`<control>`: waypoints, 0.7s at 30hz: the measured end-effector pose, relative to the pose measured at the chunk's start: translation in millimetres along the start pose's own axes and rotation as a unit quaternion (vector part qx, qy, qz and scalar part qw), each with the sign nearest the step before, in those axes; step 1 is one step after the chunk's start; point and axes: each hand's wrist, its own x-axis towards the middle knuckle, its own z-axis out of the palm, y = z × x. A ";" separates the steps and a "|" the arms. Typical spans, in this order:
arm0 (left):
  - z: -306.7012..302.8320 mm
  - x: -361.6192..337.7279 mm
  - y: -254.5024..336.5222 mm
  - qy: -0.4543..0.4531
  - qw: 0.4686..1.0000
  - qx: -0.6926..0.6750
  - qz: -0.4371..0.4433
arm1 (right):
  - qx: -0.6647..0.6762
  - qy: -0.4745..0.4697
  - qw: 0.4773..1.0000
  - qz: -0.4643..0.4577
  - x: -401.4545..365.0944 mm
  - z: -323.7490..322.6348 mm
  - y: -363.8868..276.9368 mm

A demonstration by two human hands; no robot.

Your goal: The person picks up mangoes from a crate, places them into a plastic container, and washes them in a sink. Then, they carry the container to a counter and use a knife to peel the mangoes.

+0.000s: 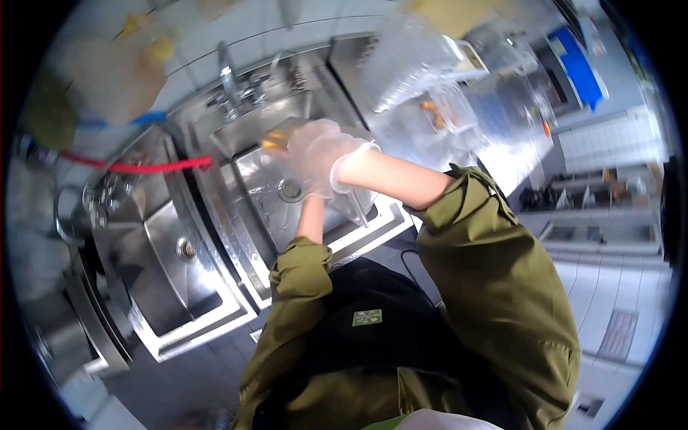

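Observation:
Both my hands are over the right-hand sink basin (pixel 269 204), in thin clear plastic gloves and smeared by motion. My right hand (pixel 319 147) reaches in from the right and lies across the left one. A blurred golden-yellow thing (pixel 275 140) shows right at its fingertips; I cannot tell what it is. My left hand (pixel 312 183) comes up from below, its fingers mostly hidden behind the right hand. Close under the right wrist, a grey metal sheet-like thing (pixel 352 209) with a pointed corner overlaps the basin. The basin's drain (pixel 289 189) lies just left of my hands.
A faucet (pixel 229 84) rises behind the basin. Left are a second sink (pixel 154 247) and a red hose (pixel 136 168). On the steel counter (pixel 502 107) at right lie a clear plastic bag (pixel 405 61) and a clear container (pixel 455 107) beside orange pieces.

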 end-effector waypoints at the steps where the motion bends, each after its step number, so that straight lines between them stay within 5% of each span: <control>1: -5.5 2.4 -8.2 0.006 0.998 0.059 0.021 | 0.051 0.017 0.999 -0.004 -8.6 4.8 16.7; 5: -24.0 -0.7 58.2 -0.104 0.947 0.301 0.050 | 0.260 0.105 0.960 0.002 -47.9 69.2 86.3; 8: -10.9 4.3 49.5 -0.250 0.925 0.249 0.139 | 0.402 0.188 0.895 0.047 -87.6 126.8 106.4; 12: -8.5 -21.1 83.1 -0.271 0.837 0.358 0.314 | 0.526 0.240 0.795 0.182 -143.5 181.9 118.5; 15: -7.9 -59.6 85.5 -0.285 0.877 0.300 0.244 | 0.576 0.241 0.734 0.267 -171.3 211.1 137.2; 16: -4.6 -73.0 82.0 -0.356 0.901 0.206 0.140 | 0.592 0.235 0.713 0.293 -177.3 222.8 144.3; 19: 12.4 -113.5 43.2 -0.499 0.848 0.162 -0.082 | 0.592 0.254 0.702 0.305 -190.1 257.1 169.7; 21: 29.8 -146.5 26.4 -0.447 0.880 0.118 -0.107 | 0.584 0.293 0.699 0.292 -187.1 298.4 187.1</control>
